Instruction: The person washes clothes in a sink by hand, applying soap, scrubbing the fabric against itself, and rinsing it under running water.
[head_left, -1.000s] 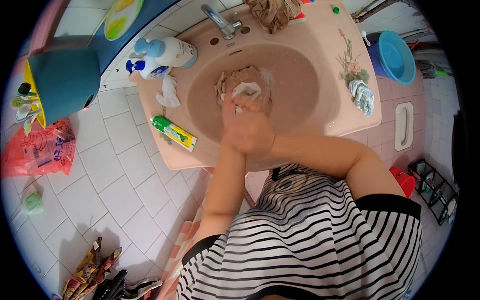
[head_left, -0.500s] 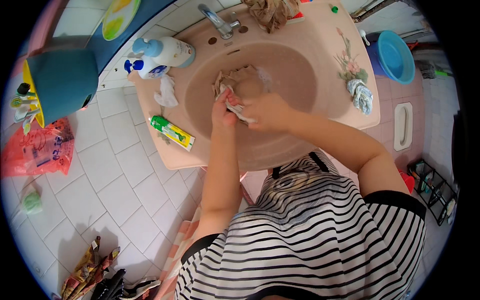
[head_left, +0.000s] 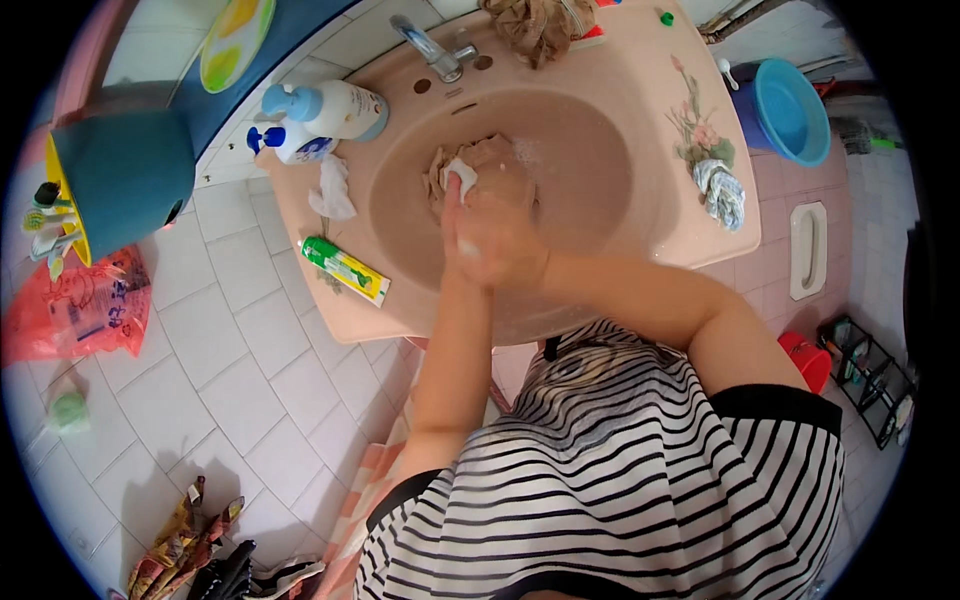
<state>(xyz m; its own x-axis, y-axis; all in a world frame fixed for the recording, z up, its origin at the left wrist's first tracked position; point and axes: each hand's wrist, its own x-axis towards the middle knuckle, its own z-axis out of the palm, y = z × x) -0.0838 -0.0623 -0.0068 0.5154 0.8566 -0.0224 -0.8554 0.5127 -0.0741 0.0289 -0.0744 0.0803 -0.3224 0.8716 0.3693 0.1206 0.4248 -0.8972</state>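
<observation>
Over the sink basin [head_left: 600, 215] my two hands are pressed together. My left hand [head_left: 462, 240] is closed, and a wet pale cloth [head_left: 461, 176] pokes out beyond its fingertips. My right hand [head_left: 505, 235] lies across and against it, smeared by motion, so its fingers cannot be made out; it covers most of the cloth. Just beyond them a wrinkled brown cloth [head_left: 492, 152] lies in the cloudy water, with some white suds beside it. Whether the pale cloth is joined to the brown one is hidden.
A faucet [head_left: 432, 50] stands behind the basin, with bunched brown fabric [head_left: 540, 30] to its right. Pump bottles [head_left: 345, 110], crumpled white tissue [head_left: 333, 188] and a green-yellow tube [head_left: 345, 270] line the left rim. A striped cloth [head_left: 720, 193] rests right; a blue basin [head_left: 792, 110] is beyond.
Both hands have drawn slightly nearer to me and come together. The right hand has shifted left over the left hand, and less of the pale cloth shows. The brown cloth stays in the water.
</observation>
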